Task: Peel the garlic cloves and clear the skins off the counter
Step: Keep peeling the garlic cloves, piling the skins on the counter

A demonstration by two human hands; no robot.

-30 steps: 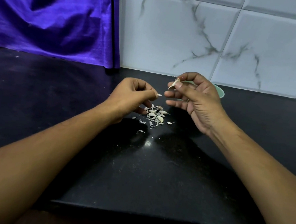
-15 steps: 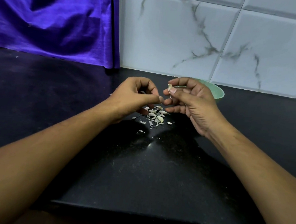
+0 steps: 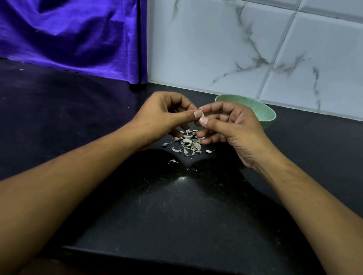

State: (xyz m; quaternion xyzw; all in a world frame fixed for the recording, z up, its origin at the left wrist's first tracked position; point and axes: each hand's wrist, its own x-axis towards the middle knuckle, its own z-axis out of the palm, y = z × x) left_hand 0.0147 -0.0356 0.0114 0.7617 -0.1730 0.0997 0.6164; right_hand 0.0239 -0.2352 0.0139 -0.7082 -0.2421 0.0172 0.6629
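Head view: the hands, apart a second ago, are now together. The left hand [image 3: 162,115] and right hand [image 3: 232,126] both pinch the small pale garlic clove [image 3: 202,115] above the heap of papery white skins [image 3: 188,143], toward the back edge of the black stone counter [image 3: 168,213]. More peeling looks likely, with the skins still uncleared. Fingertips hide most of the clove, and the right hand blocks the inside of the pale green round bowl [image 3: 266,114].

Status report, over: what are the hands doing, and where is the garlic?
Left hand and right hand both pinch one clove. Skins piled on counter below. Nothing in the way.
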